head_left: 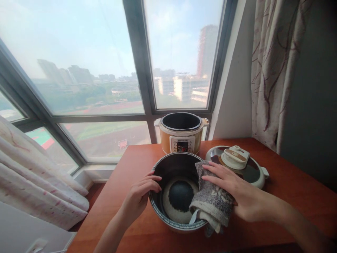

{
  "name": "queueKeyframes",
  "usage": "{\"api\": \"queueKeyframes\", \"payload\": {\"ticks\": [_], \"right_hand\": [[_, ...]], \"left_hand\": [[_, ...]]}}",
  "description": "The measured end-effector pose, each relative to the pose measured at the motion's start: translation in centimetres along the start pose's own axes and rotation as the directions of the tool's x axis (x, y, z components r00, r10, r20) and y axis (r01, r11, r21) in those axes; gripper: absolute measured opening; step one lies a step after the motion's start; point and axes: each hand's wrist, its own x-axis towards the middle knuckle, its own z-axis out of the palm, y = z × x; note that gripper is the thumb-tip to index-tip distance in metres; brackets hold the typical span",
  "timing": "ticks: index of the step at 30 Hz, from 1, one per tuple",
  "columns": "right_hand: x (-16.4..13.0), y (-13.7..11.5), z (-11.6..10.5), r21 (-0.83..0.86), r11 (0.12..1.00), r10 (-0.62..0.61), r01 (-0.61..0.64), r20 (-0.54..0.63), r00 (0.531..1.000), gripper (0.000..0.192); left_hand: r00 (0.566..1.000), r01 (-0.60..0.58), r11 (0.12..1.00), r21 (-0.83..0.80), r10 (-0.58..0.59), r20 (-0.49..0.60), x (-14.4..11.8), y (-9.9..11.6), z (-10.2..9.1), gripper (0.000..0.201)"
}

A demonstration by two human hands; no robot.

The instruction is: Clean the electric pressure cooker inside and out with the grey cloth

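Wooden table (289,196), reddish, set against the window: bare room left of the pot and along the near right edge; electric pressure cooker base (181,135) at the far edge, mouth up; its lid (252,172) lying flat, right, handle up. Inner pot (168,196), dark, near centre, mouth upward, round, no long axis. Grey towel (212,200) draped over the pot's right rim, pressed flat by right hand (231,186), fingers extended, not clenched; left hand (140,195) grasps the left rim.
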Motion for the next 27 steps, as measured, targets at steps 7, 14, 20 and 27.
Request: {"api": "queueKeyframes", "payload": {"ticks": [7, 14, 20, 27], "right_hand": [[-2.8, 4.7, 2.5, 0.639, 0.762, 0.217, -0.108, -0.095, 0.972, 0.094], [-2.5, 6.1, 7.1, 0.974, 0.215, 0.566, -0.075, -0.061, 0.822, 0.051], [-2.1, 5.6, 5.7, 0.981, 0.140, 0.637, -0.130, 0.011, 0.771, 0.043], [0.8, 0.4, 0.4, 0.992, 0.121, 0.637, -0.041, -0.046, 0.770, 0.042]], "left_hand": [[0.992, 0.087, 0.988, -0.124, -0.097, -0.081, 1.4, 3.3, -0.3, 0.023], [0.977, 0.214, 0.921, -0.324, -0.199, 0.077, 7.2, 8.6, 3.5, 0.030], [0.912, 0.378, 0.843, -0.383, -0.267, 0.311, 10.6, 10.0, 6.3, 0.036], [0.797, 0.596, 0.664, -0.451, -0.425, 0.429, 10.9, 10.2, 8.0, 0.067]]}}
